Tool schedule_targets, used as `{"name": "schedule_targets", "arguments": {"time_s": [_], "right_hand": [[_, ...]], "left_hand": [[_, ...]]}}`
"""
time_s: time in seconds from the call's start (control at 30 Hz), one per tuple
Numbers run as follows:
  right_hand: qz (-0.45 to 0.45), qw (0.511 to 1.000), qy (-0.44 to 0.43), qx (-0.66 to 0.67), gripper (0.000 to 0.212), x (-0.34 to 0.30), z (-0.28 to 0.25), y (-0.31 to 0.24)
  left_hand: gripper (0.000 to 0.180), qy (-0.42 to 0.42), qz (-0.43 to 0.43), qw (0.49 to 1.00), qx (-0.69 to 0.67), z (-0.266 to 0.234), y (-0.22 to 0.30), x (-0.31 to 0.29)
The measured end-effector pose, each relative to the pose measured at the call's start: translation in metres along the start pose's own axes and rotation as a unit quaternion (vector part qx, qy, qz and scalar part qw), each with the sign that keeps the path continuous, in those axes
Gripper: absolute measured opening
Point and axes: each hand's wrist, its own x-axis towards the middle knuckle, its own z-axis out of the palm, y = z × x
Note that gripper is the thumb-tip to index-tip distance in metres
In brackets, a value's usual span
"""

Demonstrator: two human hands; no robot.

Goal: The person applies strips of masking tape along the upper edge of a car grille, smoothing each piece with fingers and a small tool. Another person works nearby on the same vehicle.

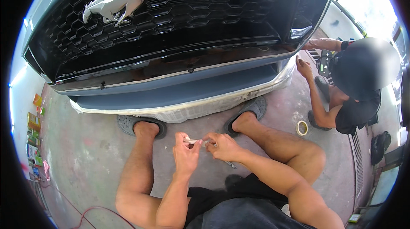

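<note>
My left hand [186, 154] is closed, pinching a small pale strip [193, 142] that looks like masking tape. Close beside it on the right, the fingers of my right hand [224, 147] are bent together near the strip's end. A slim tool with a silvery end [231, 165] sticks out below my right palm; the fingers hide the rest, so its kind is unclear. Both hands are in front of a car's front bumper [179, 90], between my knees. Masking tape and pale paper [183, 111] line the bumper's lower edge.
The black honeycomb grille [205, 15] bears a silver horse emblem [121, 2]. At right, a co-worker [363, 75] crouches with hands by the bumper's end. A tape roll [302, 128] lies on the floor. Cans [33, 121] line the left wall, near a red hose [92, 207].
</note>
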Motion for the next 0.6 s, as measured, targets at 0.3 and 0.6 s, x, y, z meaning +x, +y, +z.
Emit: {"name": "schedule_targets", "arguments": {"time_s": [0.3,0.6], "right_hand": [[0.108,0.965,-0.048,0.236,0.026,0.006,-0.01,-0.015],[0.025,0.998,-0.012,0.062,0.02,0.008,-0.001,-0.007]], "left_hand": [[0.052,0.012,0.013,0.993,-0.12,0.0,0.003,0.003],[0.05,0.055,0.019,0.998,-0.001,-0.002,-0.005,0.01]]}}
